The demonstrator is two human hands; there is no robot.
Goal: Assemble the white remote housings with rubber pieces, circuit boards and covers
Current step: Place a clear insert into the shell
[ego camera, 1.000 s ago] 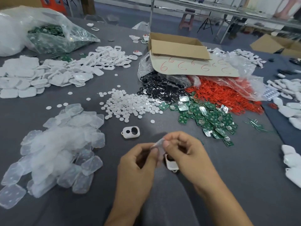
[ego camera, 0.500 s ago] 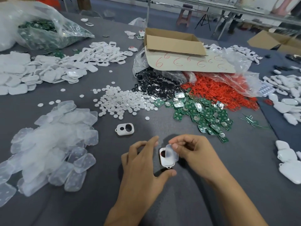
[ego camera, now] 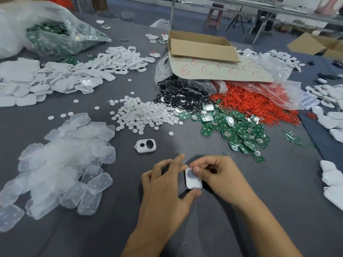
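A white remote housing (ego camera: 193,179) lies on the grey table (ego camera: 259,191) between my hands, with a translucent rubber piece laid in it. My left hand (ego camera: 167,186) holds the housing, thumb at its near end and fingertips at its far end. My right hand (ego camera: 219,175) has curled fingers, and its thumb and forefinger press the rubber piece at the housing's far corner. A second empty white housing (ego camera: 145,145) with two holes lies just beyond my left hand.
Translucent rubber pieces (ego camera: 61,160) are heaped at the left, white discs (ego camera: 141,112) in the middle, green circuit boards (ego camera: 235,127) right of centre, and black (ego camera: 178,97) and red parts (ego camera: 252,104) behind. White covers (ego camera: 55,80) lie far left, with a cardboard box (ego camera: 200,47) behind.
The rubber piece, held up in both hands a second ago, has come down onto the housing and now lies in it. My left hand has moved to hold the housing on the table.
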